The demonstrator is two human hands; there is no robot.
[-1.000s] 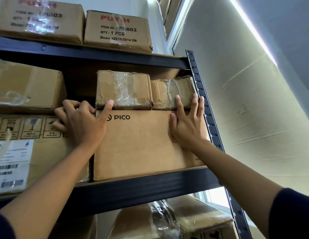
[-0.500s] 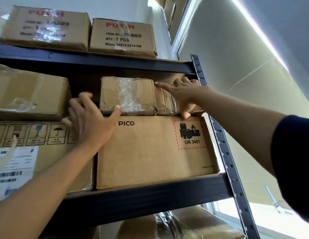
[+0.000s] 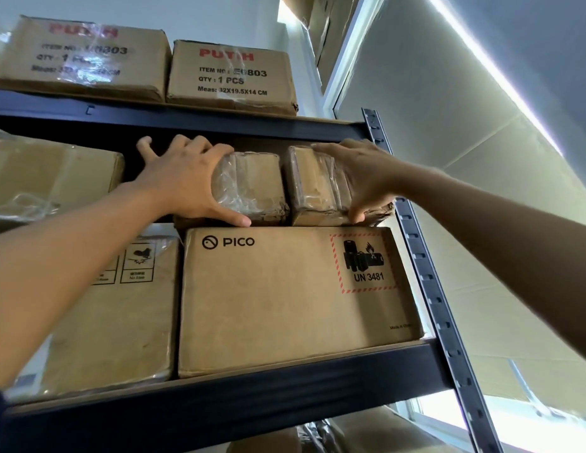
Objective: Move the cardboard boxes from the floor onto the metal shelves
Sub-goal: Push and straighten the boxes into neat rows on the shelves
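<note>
- Cardboard fills this shelf level: the PICO box sits at the 3 o'clock end against the upright, probably so the big flat carton gives a base for smaller ones.
- Two taped parcels rest on its top, side by side and touching, under the beam of the level above.
- Left hand wraps the left parcel, fingers over its 9 o'clock edge and thumb under its front bottom edge; it is grasping, likely to square it.
- Right hand cups the right parcel, fingers over the top and thumb at its lower front corner, likely to keep it off the upright.
- Both grips look light, steering not lifting.
- Two PUTIH boxes sit above at 12 o'clock; another carton lies at 9 o'clock.
- Stowing here looks nearly done; the floor is out of view.
</note>
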